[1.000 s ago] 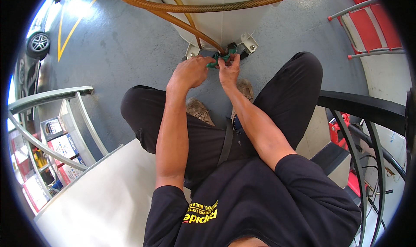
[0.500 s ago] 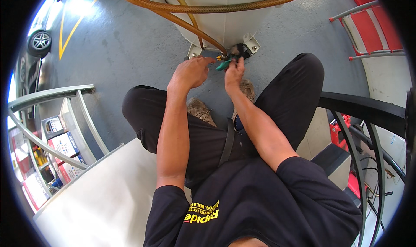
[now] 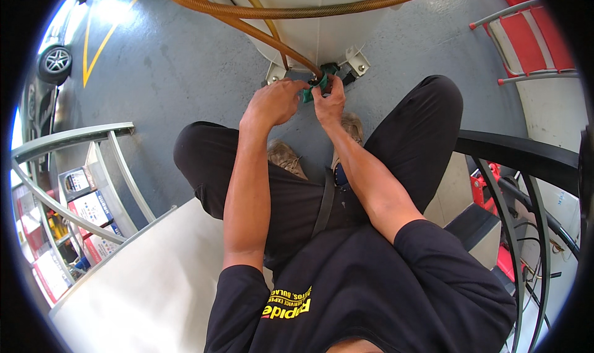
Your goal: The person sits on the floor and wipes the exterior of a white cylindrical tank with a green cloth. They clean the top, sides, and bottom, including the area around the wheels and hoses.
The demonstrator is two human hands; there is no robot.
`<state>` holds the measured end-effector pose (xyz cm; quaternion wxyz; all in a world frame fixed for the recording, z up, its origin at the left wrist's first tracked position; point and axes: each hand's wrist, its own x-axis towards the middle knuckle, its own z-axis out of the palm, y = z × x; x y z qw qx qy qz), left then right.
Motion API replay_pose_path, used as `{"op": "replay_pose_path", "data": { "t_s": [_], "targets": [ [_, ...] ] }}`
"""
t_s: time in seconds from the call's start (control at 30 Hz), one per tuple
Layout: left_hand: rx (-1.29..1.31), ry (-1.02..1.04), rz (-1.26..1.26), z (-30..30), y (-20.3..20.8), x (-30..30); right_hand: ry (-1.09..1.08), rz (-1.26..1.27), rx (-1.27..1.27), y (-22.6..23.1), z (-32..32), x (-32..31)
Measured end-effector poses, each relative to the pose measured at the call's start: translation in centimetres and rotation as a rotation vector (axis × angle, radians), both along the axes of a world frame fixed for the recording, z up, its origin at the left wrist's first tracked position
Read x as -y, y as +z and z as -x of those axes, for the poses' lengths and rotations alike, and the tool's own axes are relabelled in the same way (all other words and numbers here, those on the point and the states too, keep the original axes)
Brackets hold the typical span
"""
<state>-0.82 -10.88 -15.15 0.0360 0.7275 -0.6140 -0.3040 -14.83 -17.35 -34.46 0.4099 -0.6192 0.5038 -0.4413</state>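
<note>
By the hose (image 3: 300, 57), the right hand (image 3: 329, 105) pinches green cloth (image 3: 307, 95), now hiding the yellow fitting; left grip (image 3: 272, 103) unclear.

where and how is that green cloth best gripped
Probably by the lower-left fold of the green cloth, pinched between thumb and finger from the person's near side. That fold juts toward the person, between the left hand and right hand, while the rest bunches at the lower end of the amber hose, leaving less room.

A car wheel (image 3: 55, 64) upper left, printed boxes (image 3: 93, 207) lower left.
</note>
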Motion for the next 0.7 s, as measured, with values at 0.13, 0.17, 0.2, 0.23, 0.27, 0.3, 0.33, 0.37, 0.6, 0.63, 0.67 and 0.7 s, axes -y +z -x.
{"op": "replay_pose_path", "data": {
  "t_s": [0.13,0.17,0.2,0.23,0.27,0.3,0.33,0.37,0.6,0.63,0.67,0.7],
  "targets": [
    [0.014,0.018,0.007,0.0,-0.1,-0.2,-0.044,0.062,-0.060,1.1,-0.4,0.1],
    [0.013,0.011,0.001,0.0,0.0,-0.1,-0.043,0.066,-0.056,1.2,-0.4,0.2],
    [0.010,0.001,-0.004,0.1,0.2,0.1,-0.044,0.071,-0.053,1.0,-0.4,0.3],
    [0.008,-0.007,-0.010,0.1,0.3,0.2,-0.044,0.075,-0.049,0.9,-0.3,0.4],
    [0.008,-0.006,-0.003,0.2,0.3,0.2,-0.033,0.067,-0.026,0.7,-0.1,0.4],
    [0.012,0.000,0.005,0.2,0.1,0.2,-0.018,0.061,0.001,0.5,-0.1,0.5],
    [0.016,0.005,0.014,0.1,-0.2,0.1,-0.003,0.056,0.027,0.4,-0.2,0.5],
    [0.015,0.026,-0.009,0.0,-0.4,0.3,-0.005,-0.077,0.101,0.3,-0.2,0.5],
    [0.094,0.060,-0.164,-0.2,-2.2,1.2,-0.093,0.001,0.011,2.1,-1.0,-0.9],
    [0.090,0.068,-0.160,-0.3,-2.1,0.7,-0.090,0.047,-0.012,3.9,-1.4,-1.3],
    [0.083,0.086,-0.117,-0.4,-1.8,0.6,-0.079,0.140,-0.014,5.6,-1.8,-1.2],
    [0.078,0.105,-0.078,-0.6,-1.3,0.5,-0.027,0.194,0.002,7.9,-2.3,-1.2]
  ]
}}
